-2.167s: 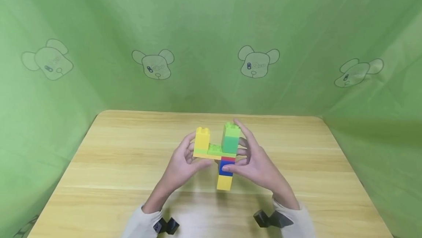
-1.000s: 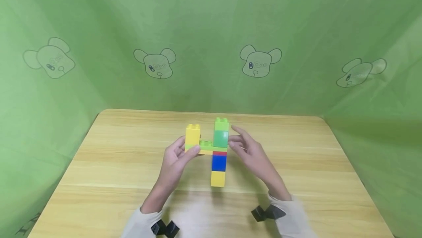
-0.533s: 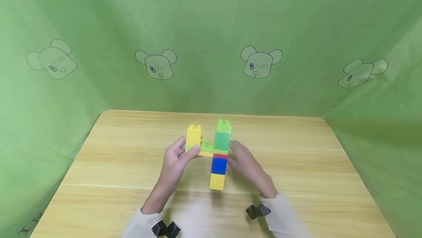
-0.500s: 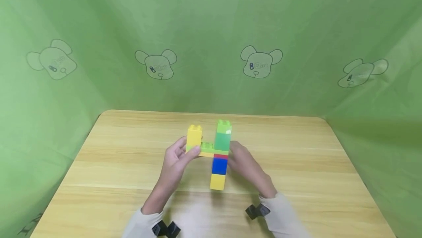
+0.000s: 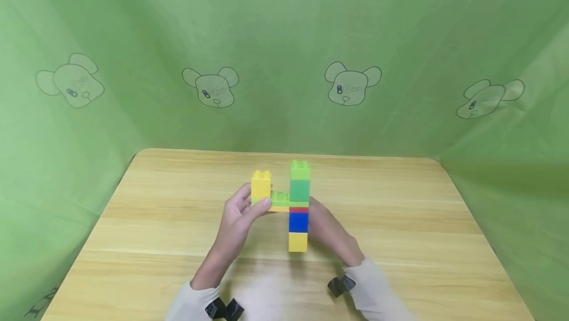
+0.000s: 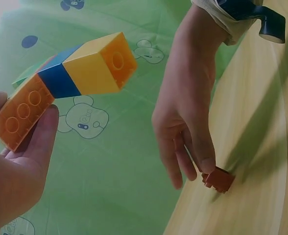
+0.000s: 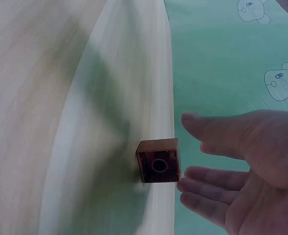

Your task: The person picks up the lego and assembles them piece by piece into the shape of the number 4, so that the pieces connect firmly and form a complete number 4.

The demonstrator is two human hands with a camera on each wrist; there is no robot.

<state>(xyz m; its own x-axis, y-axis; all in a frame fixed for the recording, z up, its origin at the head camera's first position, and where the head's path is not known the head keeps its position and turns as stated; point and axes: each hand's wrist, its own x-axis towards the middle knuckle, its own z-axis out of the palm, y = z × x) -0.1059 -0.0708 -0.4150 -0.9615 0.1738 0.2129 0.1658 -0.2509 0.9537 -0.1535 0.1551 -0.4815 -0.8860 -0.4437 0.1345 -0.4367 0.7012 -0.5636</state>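
Observation:
My left hand [image 5: 233, 220] pinches the left end of a toy brick structure [image 5: 299, 222], thumb in front. The structure has a yellow brick on the left of a flat green and orange bar; on the right, green bricks rise above it, with red, blue and yellow below. In the left wrist view its hollow orange underside shows. My right hand [image 5: 329, 227], partly hidden behind the structure in the head view, reaches low toward a small reddish-brown brick [image 7: 158, 164] on the table. In the right wrist view the thumb and fingers stand apart, fingertips right at the brick's edge.
The wooden table [image 5: 146, 242] reaches back to a green curtain [image 5: 280, 39] printed with bear heads. Black wrist mounts [image 5: 224, 308] sit on both light sleeves.
My right hand has let go of the structure's right side and moved down behind it. My left thumb has come onto the flat bar, and the structure has shifted slightly left.

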